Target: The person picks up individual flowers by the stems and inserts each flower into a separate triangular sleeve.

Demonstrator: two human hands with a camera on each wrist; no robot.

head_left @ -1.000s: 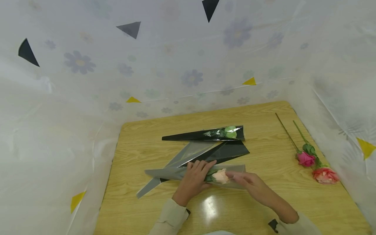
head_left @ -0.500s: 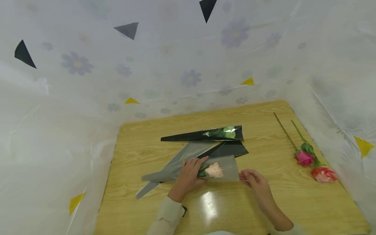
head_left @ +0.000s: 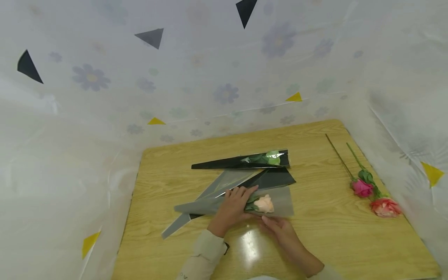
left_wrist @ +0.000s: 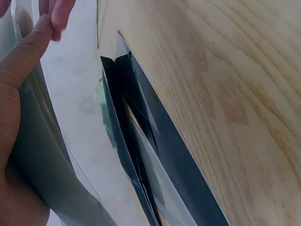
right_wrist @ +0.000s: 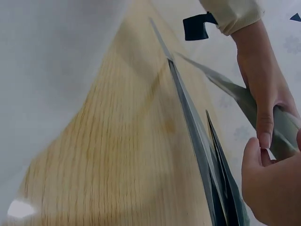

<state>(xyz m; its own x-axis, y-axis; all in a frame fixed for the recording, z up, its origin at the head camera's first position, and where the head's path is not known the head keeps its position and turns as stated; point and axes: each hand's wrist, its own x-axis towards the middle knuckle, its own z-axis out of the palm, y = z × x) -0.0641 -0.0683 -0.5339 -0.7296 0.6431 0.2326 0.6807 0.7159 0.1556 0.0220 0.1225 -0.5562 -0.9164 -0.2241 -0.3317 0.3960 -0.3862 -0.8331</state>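
My left hand (head_left: 233, 208) grips a translucent grey flower sleeve (head_left: 282, 200) around its middle. Inside it lies a peach rose (head_left: 265, 203) with green leaves, its bloom toward the wide end at the right. The left wrist view has the sleeve (left_wrist: 44, 146) running along the palm, raised over the table. At the sleeve's lower edge, close beside the left thumb, my right hand (head_left: 282, 232) holds it with thumb and fingers; its fingertips are partly hidden beneath the sleeve. In the right wrist view both hands meet at the sleeve (right_wrist: 284, 129).
A black sleeve (head_left: 224, 161) with a green rose (head_left: 273, 157) lies behind the hands. Flat black (head_left: 274, 179) and grey sleeves (head_left: 175, 226) lie crossed under the held one. At the table's right are a magenta rose (head_left: 363, 188) and a coral flower (head_left: 386, 207). Floral sheeting surrounds the table (head_left: 168, 171).
My right hand went from the rose bloom out past the sleeve's wide end, then back left to its lower edge. The sleeve, still in my left hand, shifted left, then right again.
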